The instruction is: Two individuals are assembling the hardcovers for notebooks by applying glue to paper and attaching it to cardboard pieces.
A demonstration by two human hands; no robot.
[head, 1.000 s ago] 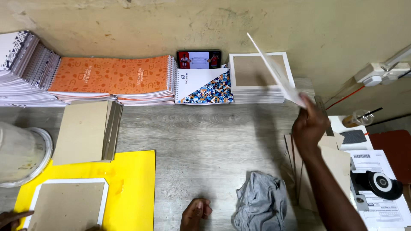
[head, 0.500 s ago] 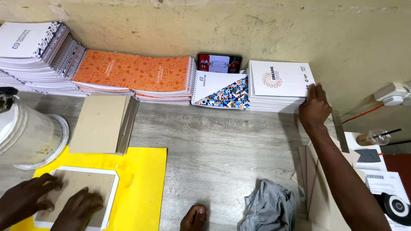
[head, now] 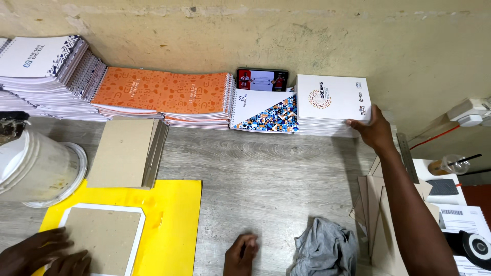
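Right hand [head: 375, 130] extended to the far edge of the grey wooden tabletop [head: 266, 168], fingers laid against the right-hand side of a stack of white covers with a circular orange emblem [head: 332, 105], which stands against the yellowish wall [head: 307, 30]. Left hand [head: 38, 254] at the near left corner, fingers spread flat on a brown cardboard sheet framed in white [head: 105, 236], which lies on a yellow paper sheet [head: 174, 225]. Beside it: pile of plain brown boards [head: 128, 152], white plastic bucket [head: 36, 168], crumpled grey rag [head: 327, 250]. Orange spiral notebooks [head: 163, 92] line the wall.
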